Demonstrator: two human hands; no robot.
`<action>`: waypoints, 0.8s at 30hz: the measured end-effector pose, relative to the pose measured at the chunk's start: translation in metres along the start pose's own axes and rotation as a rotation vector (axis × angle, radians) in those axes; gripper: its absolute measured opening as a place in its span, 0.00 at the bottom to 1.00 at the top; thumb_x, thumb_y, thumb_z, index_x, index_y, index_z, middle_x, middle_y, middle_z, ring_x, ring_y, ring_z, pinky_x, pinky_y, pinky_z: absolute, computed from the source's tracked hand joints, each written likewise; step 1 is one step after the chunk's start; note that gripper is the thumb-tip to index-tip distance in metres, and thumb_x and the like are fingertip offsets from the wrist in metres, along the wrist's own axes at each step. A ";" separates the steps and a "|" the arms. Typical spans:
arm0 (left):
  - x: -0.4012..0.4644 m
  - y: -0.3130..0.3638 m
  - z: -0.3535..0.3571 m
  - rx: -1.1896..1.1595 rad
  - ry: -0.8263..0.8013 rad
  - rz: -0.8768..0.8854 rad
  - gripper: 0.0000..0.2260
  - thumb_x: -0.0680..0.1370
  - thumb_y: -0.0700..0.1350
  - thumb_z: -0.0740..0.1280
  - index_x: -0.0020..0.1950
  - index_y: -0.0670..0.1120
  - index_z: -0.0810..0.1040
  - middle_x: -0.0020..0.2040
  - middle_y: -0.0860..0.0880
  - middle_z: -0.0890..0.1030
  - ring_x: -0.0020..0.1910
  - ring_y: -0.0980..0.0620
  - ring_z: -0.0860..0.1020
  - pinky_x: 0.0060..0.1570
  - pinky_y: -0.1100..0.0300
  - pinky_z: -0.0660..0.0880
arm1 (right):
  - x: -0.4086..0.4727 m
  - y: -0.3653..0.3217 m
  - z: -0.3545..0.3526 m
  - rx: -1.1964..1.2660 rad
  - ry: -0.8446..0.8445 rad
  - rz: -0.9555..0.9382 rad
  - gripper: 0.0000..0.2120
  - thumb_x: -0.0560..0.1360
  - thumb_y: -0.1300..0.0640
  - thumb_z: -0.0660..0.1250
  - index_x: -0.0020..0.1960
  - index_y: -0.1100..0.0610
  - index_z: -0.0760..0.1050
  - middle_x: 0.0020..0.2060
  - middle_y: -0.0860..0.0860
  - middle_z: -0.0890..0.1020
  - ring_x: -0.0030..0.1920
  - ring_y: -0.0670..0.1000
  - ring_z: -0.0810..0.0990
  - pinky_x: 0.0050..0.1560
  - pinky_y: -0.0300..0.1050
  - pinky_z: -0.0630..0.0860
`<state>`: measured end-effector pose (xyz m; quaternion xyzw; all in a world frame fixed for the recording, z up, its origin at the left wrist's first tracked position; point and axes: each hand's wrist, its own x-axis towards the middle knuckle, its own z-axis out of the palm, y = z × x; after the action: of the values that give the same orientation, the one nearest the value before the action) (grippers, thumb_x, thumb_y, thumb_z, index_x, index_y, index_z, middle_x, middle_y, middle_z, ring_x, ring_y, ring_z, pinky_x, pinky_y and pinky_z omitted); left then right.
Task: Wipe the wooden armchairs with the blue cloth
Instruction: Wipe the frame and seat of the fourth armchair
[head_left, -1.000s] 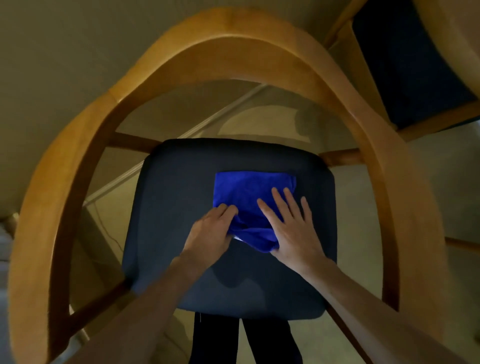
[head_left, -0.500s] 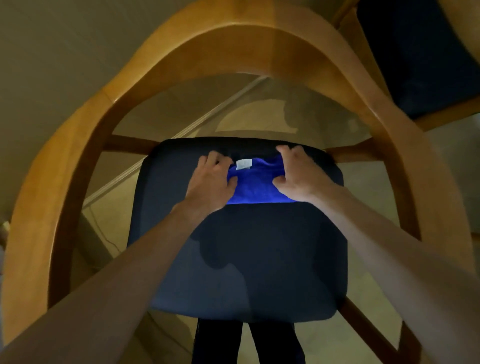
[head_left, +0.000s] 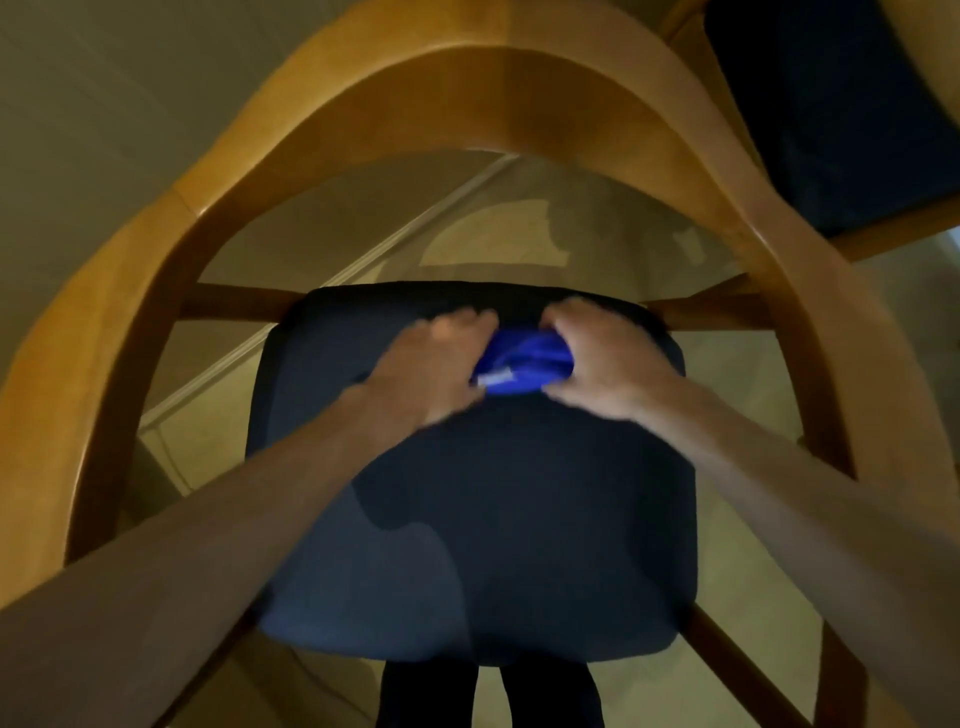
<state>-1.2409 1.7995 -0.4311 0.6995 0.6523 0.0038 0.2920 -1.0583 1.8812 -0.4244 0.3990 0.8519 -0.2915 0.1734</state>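
A wooden armchair with a curved back rail (head_left: 498, 88) stands below me, its dark blue seat cushion (head_left: 519, 519) filling the middle of the view. The blue cloth (head_left: 524, 361) lies bunched near the seat's far edge, a white label showing on its near side. My left hand (head_left: 431, 364) holds the cloth's left side and my right hand (head_left: 602, 358) grips its right side, fingers curled over it. Both hands are blurred by motion, and most of the cloth is hidden between them.
A second armchair with a dark seat (head_left: 841, 114) stands at the upper right. Pale floor tiles (head_left: 519, 228) show through the chair's back opening. My dark trouser legs (head_left: 488, 696) stand at the seat's near edge. A beige wall (head_left: 130, 93) lies to the left.
The cloth, spread flat at mid-seat a second ago, has been pushed to the seat's far edge and gathered into a smaller bunch between both hands. The label has turned to the near side.
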 end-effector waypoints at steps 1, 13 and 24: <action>0.012 -0.004 -0.008 -0.023 0.093 -0.020 0.18 0.72 0.44 0.71 0.59 0.47 0.71 0.51 0.46 0.77 0.47 0.44 0.78 0.44 0.50 0.75 | 0.011 0.006 -0.009 0.053 0.077 0.030 0.19 0.69 0.51 0.76 0.56 0.48 0.71 0.46 0.46 0.75 0.48 0.50 0.78 0.43 0.37 0.70; -0.048 0.009 0.050 -0.091 0.210 0.013 0.14 0.71 0.42 0.67 0.54 0.38 0.82 0.55 0.40 0.82 0.49 0.38 0.79 0.49 0.48 0.77 | -0.045 -0.017 0.082 0.212 0.360 -0.027 0.28 0.66 0.70 0.72 0.65 0.60 0.77 0.60 0.55 0.81 0.57 0.59 0.79 0.60 0.56 0.75; -0.041 0.010 0.016 -0.234 0.244 -0.147 0.22 0.74 0.38 0.71 0.67 0.41 0.75 0.62 0.41 0.79 0.61 0.41 0.76 0.68 0.51 0.66 | -0.032 -0.009 0.031 0.210 0.264 -0.055 0.28 0.72 0.61 0.72 0.71 0.51 0.73 0.65 0.49 0.78 0.63 0.55 0.76 0.65 0.56 0.72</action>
<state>-1.2315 1.7560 -0.4249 0.6055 0.7273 0.1431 0.2897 -1.0436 1.8387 -0.4286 0.4262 0.8428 -0.3285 0.0092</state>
